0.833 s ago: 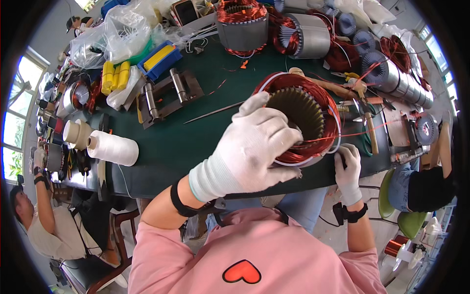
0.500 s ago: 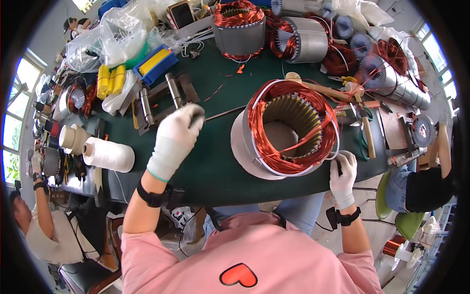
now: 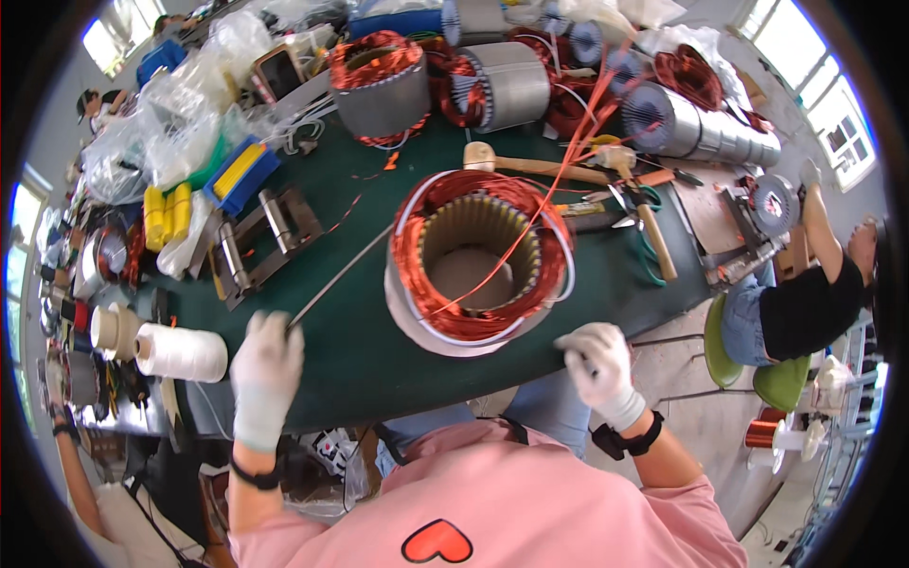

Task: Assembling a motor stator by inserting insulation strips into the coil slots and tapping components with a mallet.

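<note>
A motor stator (image 3: 478, 256) with red copper windings stands on the green table in front of me. White tubing (image 3: 571, 275) curves round its wound rim, and a bundle of loose red wires (image 3: 559, 175) rises from its bore toward the upper right. My left hand (image 3: 268, 364), in a white glove, is closed around a thin metal rod (image 3: 336, 281) that slants toward the stator's left side. To the right of the stator, apart from it, my gloved right hand (image 3: 601, 364) is curled at the table's front edge. Something small and dark shows at its fingers, too small to name.
Behind stand more stators (image 3: 383, 99). Right of mine lie a wooden mallet (image 3: 554, 168), a hammer (image 3: 653, 227) and green-handled scissors (image 3: 649, 246). A white thread spool (image 3: 180, 352), a metal fixture (image 3: 256, 237) and a blue box (image 3: 241, 175) are left. A co-worker (image 3: 814, 303) sits right.
My view has shifted. My left hand has come down toward me with the rod. My right hand has moved away from the stator's tubing. The loose red wires now stand up to the upper right.
</note>
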`<action>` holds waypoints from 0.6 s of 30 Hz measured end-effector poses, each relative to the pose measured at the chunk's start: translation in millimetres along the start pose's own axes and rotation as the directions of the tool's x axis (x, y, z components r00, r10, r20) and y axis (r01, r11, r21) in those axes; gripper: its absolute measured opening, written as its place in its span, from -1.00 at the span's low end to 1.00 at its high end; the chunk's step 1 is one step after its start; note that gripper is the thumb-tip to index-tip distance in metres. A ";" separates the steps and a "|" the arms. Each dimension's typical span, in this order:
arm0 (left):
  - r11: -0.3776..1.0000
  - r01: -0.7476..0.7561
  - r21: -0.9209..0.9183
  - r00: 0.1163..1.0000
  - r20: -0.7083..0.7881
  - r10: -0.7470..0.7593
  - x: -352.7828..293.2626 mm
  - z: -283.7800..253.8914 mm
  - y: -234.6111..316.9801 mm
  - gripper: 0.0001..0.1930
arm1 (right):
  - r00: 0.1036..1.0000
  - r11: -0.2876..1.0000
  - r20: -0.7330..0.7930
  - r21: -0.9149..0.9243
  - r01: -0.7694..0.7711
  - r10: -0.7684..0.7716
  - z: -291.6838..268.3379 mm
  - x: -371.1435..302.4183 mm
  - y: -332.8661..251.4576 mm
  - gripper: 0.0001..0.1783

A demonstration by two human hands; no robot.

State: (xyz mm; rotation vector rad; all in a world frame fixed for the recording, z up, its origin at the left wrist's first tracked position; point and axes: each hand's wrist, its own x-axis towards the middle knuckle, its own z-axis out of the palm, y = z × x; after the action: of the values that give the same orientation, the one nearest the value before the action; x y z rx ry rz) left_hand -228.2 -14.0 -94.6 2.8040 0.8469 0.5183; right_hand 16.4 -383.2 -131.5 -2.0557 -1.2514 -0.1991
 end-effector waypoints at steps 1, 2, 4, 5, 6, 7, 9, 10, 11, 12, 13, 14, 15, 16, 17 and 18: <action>0.993 0.096 -0.070 0.995 -0.027 -0.098 -17.6 -10.3 -9.5 -0.85 | 0.997 0.998 0.061 0.037 0.053 -0.055 -0.5 -2.5 -5.9 -0.81; 0.971 0.221 -0.095 0.974 -0.028 -0.225 -38.2 -18.5 -20.3 -0.80 | 0.990 0.994 0.112 0.080 0.072 -0.081 -1.4 -3.2 -11.4 -0.80; 0.941 0.314 -0.124 0.939 -0.107 -0.327 -79.1 -27.8 -45.3 -0.79 | 0.966 0.955 0.151 0.243 0.169 -0.209 -1.5 3.1 -22.1 -0.77; 0.913 0.390 -0.119 0.905 -0.134 -0.404 -99.7 -32.9 -58.3 -0.79 | 0.948 0.929 0.161 0.301 0.217 -0.274 -1.7 9.3 -27.5 -0.76; 0.903 0.404 -0.146 0.870 -0.242 -0.429 -118.1 -32.8 -68.7 -0.75 | 0.930 0.891 0.103 0.341 0.299 -0.352 -0.4 16.8 -34.4 -0.74; 0.874 0.410 -0.260 0.808 -0.341 -0.480 -135.4 -32.1 -75.1 -0.70 | 0.912 0.854 0.062 0.380 0.355 -0.407 0.9 25.1 -42.2 -0.72; 0.912 0.256 -0.320 0.790 -0.474 -0.388 -156.8 -43.7 -83.0 -0.61 | 0.895 0.802 -0.021 0.436 0.409 -0.445 2.0 40.2 -58.5 -0.68; 0.926 0.188 -0.327 0.811 -0.480 -0.334 -162.2 -48.0 -79.9 -0.59 | 0.901 0.768 -0.006 0.521 0.373 -0.434 1.6 47.3 -65.0 -0.70; 0.946 0.030 -0.322 0.818 -0.536 -0.209 -164.0 -56.1 -74.1 -0.56 | 0.910 0.752 0.083 0.596 0.281 -0.406 0.3 52.6 -70.4 -0.72; 0.974 -0.017 -0.225 0.863 -0.495 -0.100 -161.9 -61.4 -64.7 -0.54 | 0.935 0.684 0.211 0.728 0.045 -0.286 -1.0 56.2 -75.3 -0.73; 0.983 -0.139 -0.120 0.867 -0.494 0.062 -157.2 -65.6 -52.9 -0.51 | 0.892 0.582 0.412 0.777 -0.240 -0.183 -3.3 57.9 -78.5 -0.71; 0.978 -0.203 -0.044 0.889 -0.426 0.165 -150.1 -68.4 -40.6 -0.46 | 0.784 0.431 0.601 0.755 -0.493 -0.157 -4.1 58.0 -81.9 -0.69; 0.948 -0.306 0.081 0.876 -0.365 0.314 -140.3 -69.1 -28.1 -0.47 | 0.670 0.353 0.715 0.691 -0.631 -0.200 -5.6 58.1 -82.8 -0.43; 0.909 -0.400 0.118 0.863 -0.285 0.416 -129.4 -67.8 -15.8 -0.50 | 0.537 0.247 0.779 0.617 -0.747 -0.324 -6.6 55.7 -84.1 -0.34; 0.872 -0.470 0.136 0.847 -0.208 0.489 -118.7 -63.8 -5.0 -0.52 | 0.402 0.183 0.837 0.490 -0.852 -0.371 -7.4 54.9 -83.1 -0.25; 0.836 -0.538 0.107 0.817 -0.176 0.549 -108.1 -56.6 4.6 -0.53 | 0.370 0.189 0.783 0.515 -0.836 -0.499 -8.9 51.0 -82.5 -0.17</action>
State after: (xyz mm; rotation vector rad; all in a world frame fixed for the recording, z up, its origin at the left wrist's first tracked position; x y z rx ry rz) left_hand -331.2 -75.3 -71.2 3.0634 0.0492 0.8801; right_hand -23.2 -329.4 -60.7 -0.8298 -0.9557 1.8425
